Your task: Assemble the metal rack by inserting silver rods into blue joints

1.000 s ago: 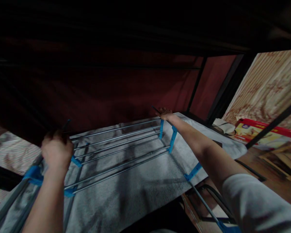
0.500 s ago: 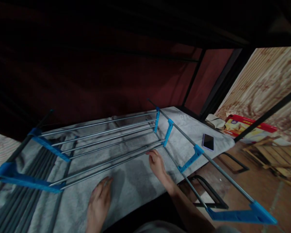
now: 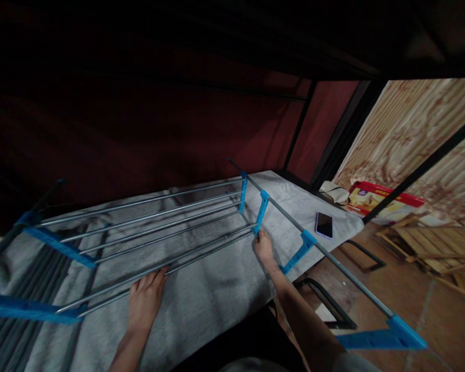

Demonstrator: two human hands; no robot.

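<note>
A rack frame of thin metal rods (image 3: 170, 206) joined by blue plastic brackets (image 3: 261, 209) lies across a grey cloth (image 3: 201, 294). My left hand (image 3: 147, 292) rests over the near rods left of the middle, its fingers bent around them. At the right end, my right hand (image 3: 264, 247) is closed at the bottom of a blue bracket, where the near rods meet the side tube. Its fingertips are partly hidden there.
Several grey tubes (image 3: 34, 289) lie side by side at the left. A phone (image 3: 324, 225) is on the cloth at the right. Beyond are a red and yellow box (image 3: 383, 199), a wooden slatted piece (image 3: 430, 245) and a black metal frame (image 3: 329, 305).
My left hand has moved up onto the near rods. My right hand has moved right, from the rods to the bracket's lower end, and closed. The view has shifted slightly.
</note>
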